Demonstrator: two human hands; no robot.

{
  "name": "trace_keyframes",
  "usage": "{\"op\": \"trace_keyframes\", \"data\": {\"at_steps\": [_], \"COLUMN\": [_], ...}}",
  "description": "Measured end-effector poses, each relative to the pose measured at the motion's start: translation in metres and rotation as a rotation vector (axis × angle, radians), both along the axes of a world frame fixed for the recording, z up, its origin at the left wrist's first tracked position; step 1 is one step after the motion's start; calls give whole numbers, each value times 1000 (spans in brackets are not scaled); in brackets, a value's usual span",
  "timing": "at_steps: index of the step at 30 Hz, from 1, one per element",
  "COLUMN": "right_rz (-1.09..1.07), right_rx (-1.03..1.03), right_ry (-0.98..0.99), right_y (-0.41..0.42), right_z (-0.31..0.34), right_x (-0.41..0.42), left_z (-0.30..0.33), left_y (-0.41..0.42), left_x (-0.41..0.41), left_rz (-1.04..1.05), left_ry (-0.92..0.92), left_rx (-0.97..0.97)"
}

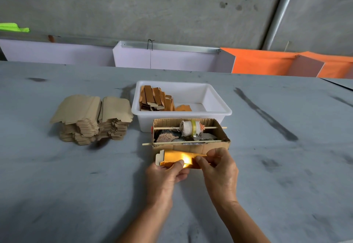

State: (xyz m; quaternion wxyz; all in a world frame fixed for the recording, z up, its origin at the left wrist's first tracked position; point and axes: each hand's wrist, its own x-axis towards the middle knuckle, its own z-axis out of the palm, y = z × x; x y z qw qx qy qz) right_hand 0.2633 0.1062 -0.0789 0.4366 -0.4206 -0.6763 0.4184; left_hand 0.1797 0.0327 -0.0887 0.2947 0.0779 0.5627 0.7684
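Note:
A shiny gold cardboard box blank (172, 157), partly folded with a grey inner flap at its left end, is held just above the grey table in front of a brown cardboard box. My left hand (166, 174) grips its near edge from below, thumb on top. My right hand (217, 166) pinches its right end between thumb and fingers, hiding that end.
The brown cardboard box (212, 146) holds a tape roll (191, 127) on a wooden stick. Behind it stands a white plastic tub (217, 107) with folded orange-gold boxes (156, 98). A stack of flat blanks (91, 118) lies at left. White and orange panels line the far edge.

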Motion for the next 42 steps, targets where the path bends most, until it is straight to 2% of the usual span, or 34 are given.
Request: {"op": "trace_keyframes", "data": {"at_steps": [9,15,25,42], "right_rz": [257,353,392,402], "right_rx": [-97,-154,-179,-217], "right_ry": [178,208,162,28], "right_y": [-17,-27,-31,-29], "right_z": [5,5,1,3], "right_x": [16,22,26,25], "left_z": [0,0,4,4], "left_y": [-6,-9,-16,-20], "left_x": [7,16,24,23], "left_rz": [31,30,23,36], "left_ry": [-134,-124,-49,-53], "left_rx": [47,62,70,26]}}
